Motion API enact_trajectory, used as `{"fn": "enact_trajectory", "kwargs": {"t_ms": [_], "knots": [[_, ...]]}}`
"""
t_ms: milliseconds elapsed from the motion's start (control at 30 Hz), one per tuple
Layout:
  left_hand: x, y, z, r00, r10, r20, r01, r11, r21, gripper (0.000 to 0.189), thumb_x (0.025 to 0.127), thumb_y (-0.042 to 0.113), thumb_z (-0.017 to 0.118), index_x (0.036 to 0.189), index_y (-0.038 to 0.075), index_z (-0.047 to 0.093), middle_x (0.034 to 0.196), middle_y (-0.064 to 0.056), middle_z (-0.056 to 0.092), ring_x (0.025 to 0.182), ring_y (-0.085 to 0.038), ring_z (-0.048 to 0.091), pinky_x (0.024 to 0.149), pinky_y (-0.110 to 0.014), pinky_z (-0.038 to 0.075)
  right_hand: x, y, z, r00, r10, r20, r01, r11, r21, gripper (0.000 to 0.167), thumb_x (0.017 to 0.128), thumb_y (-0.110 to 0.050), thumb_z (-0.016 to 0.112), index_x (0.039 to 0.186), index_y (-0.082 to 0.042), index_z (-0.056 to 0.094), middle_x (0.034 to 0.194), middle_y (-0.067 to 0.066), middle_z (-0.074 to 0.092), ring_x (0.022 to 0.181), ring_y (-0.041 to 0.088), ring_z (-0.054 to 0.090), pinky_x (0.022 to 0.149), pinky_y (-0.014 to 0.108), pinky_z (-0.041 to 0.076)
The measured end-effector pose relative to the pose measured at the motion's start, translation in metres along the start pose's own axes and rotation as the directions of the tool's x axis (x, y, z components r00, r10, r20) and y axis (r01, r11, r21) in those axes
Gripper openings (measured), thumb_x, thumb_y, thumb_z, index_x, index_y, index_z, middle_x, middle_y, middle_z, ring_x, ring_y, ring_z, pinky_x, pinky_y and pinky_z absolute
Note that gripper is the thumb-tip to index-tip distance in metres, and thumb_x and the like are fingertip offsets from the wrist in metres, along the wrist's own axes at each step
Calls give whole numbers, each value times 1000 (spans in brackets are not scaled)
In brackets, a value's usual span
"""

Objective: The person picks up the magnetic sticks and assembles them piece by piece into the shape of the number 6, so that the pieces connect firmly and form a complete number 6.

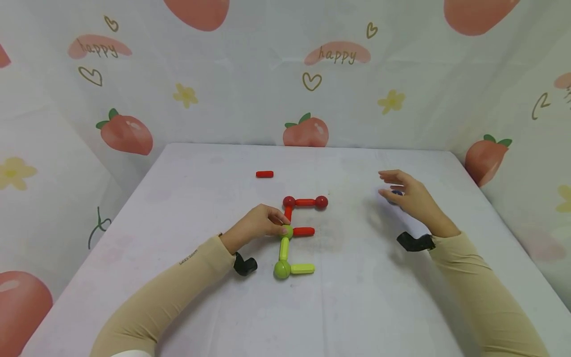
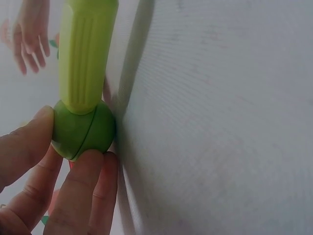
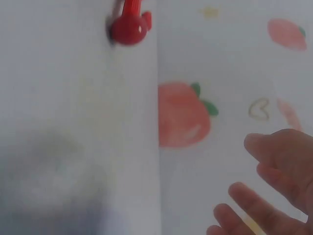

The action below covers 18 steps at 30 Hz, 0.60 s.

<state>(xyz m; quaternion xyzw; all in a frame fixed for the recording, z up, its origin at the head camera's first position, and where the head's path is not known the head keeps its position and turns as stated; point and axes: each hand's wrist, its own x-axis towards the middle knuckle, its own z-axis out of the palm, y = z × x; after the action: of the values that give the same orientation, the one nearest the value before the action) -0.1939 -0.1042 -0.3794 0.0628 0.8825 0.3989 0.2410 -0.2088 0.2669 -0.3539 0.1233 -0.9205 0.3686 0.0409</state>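
In the head view, my left hand pinches the middle green ball of a figure made of balls and rods. Thumb and fingertips press round this ball in the left wrist view, where a light green rod joins it. A red rod extends to its right. The figure runs down to a lower green ball with a yellow-green rod, and up to red balls linked by a red rod. My right hand hovers with spread fingers, partly covering a dark blue ball.
A loose red rod lies beyond the figure on the white tabletop. A fruit-printed cloth hangs behind and at the sides. Black wrist mounts stick out near both sleeves.
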Motion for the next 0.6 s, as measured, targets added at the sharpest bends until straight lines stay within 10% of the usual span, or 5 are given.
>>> {"fn": "enact_trajectory", "kwargs": {"t_ms": [600], "knots": [[-2, 2, 1, 1000, -23, 0, 23, 1000, 4, 17, 79, 21, 74, 96, 21, 71, 99, -1, 66, 89, -15, 58, 72, -24, 50, -12, 72, -23, 961, 242, 132, -226, 966, -123, 59, 87, -32, 64, 131, 3, 45, 129, 30, 49, 114, 44, 53, 92, 48, 47]]}}
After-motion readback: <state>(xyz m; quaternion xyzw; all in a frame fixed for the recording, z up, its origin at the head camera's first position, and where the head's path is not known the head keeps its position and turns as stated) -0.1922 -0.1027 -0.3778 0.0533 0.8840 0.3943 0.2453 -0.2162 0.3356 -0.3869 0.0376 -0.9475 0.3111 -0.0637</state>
